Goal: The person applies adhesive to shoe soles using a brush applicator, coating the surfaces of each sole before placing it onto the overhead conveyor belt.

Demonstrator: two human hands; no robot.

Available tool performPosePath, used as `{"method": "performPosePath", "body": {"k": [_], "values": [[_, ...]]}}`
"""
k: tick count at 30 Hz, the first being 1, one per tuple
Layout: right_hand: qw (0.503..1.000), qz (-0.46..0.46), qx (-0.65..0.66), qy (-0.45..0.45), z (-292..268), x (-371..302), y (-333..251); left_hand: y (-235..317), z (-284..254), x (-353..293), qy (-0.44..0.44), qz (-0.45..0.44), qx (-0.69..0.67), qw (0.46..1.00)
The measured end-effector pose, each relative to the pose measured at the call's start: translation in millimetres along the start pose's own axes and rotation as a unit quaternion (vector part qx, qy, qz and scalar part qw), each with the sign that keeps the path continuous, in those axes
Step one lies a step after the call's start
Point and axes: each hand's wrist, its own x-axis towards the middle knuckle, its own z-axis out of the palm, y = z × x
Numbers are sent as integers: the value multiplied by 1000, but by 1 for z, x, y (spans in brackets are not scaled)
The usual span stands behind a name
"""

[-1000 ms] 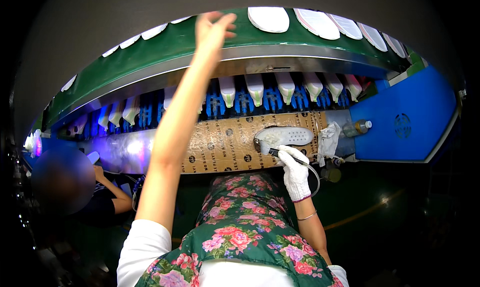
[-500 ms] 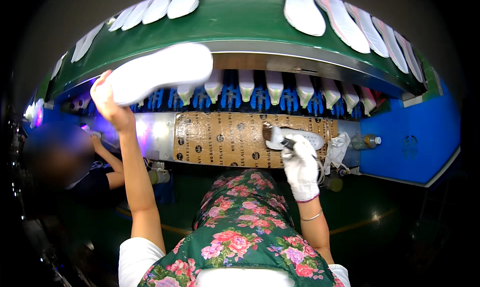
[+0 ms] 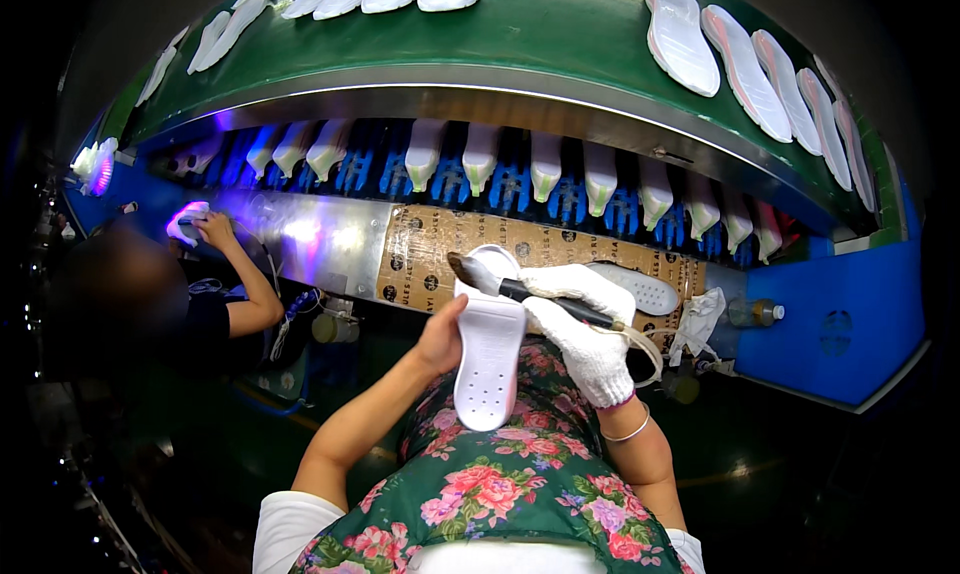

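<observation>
My bare left hand (image 3: 441, 338) grips the side edge of a white shoe sole (image 3: 487, 374), tilted in front of my apron. Its inner face is turned up, and small holes dot the nearer end. My right hand (image 3: 588, 336), in a white knitted glove, is closed around a dark-handled brush (image 3: 520, 292) with a pale hose at its back end. The brush lies across the upper part of the sole, its brown bristles at the sole's left side. Behind the glove, a grey perforated sole (image 3: 645, 292) rests on the cardboard-covered bench (image 3: 425, 249).
White soles (image 3: 682, 36) line the green raised belt (image 3: 560, 49). Below it hang several white shoe uppers (image 3: 424, 159) between blue clamps. A crumpled white cloth (image 3: 697, 324) and a bottle (image 3: 755, 313) are at right. To the left, a co-worker's hand (image 3: 215, 229) holds a white item.
My left hand has come down from beside the raised belt with the white sole. My right hand has moved the brush left, from near the bench sole to across the held one.
</observation>
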Motion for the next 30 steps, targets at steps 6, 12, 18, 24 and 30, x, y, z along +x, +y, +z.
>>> {"method": "performPosePath", "body": {"k": [6, 12, 18, 24, 30], "values": [[995, -66, -75, 20, -2, 6, -4, -7, 3, -7, -224, -101, -171, 954], [949, -201, -241, 20, 10, 20, -3, 11, 37, 9, -99, -18, -112, 989], [881, -308, -358, 2, 17, 26, 1, 4, 51, 12, -49, 56, -33, 997], [935, -248, -246, -61, 24, 15, -10, 4, 37, 16, -43, 94, -78, 992], [897, -274, -343, -52, 21, 15, 2, 15, 41, 24, -33, 112, -33, 993]]}}
